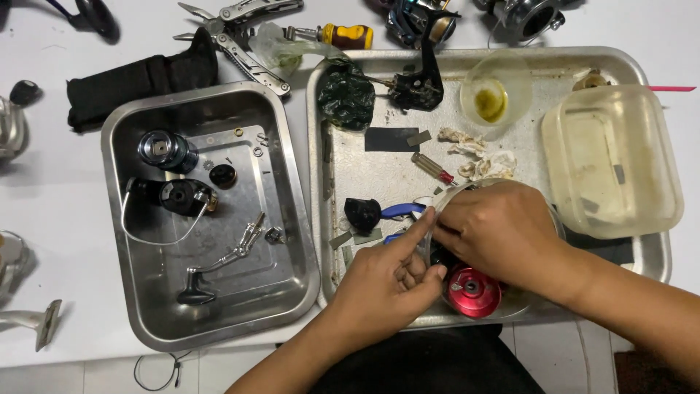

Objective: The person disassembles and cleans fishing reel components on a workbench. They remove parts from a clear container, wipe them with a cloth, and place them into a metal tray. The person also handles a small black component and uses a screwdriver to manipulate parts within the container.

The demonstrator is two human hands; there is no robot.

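Note:
Both my hands work over a clear round container [503, 306] at the front of the right metal tray [328, 219]. My right hand [503, 230] reaches down into the container, its fingers closed around a dark part that is mostly hidden. Beside it, my left hand [390, 281] steadies the container's rim with the forefinger stretched up along it. A red round reel part [474, 290] lies in the container under my hands. Blue-handled pliers [399, 211] and a black knob [362, 213] lie just left of my fingers.
The left metal tray [124, 292] holds a dark spool [166, 150], a rotor with wire bail [175, 198], a crank handle [219, 266] and small screws. In the right tray are a plastic tub [612, 160], a glass dish with yellow oil [494, 93] and tissue scraps [481, 157]. A multitool [237, 33], a yellow screwdriver [343, 34] and a black cloth [138, 76] lie behind.

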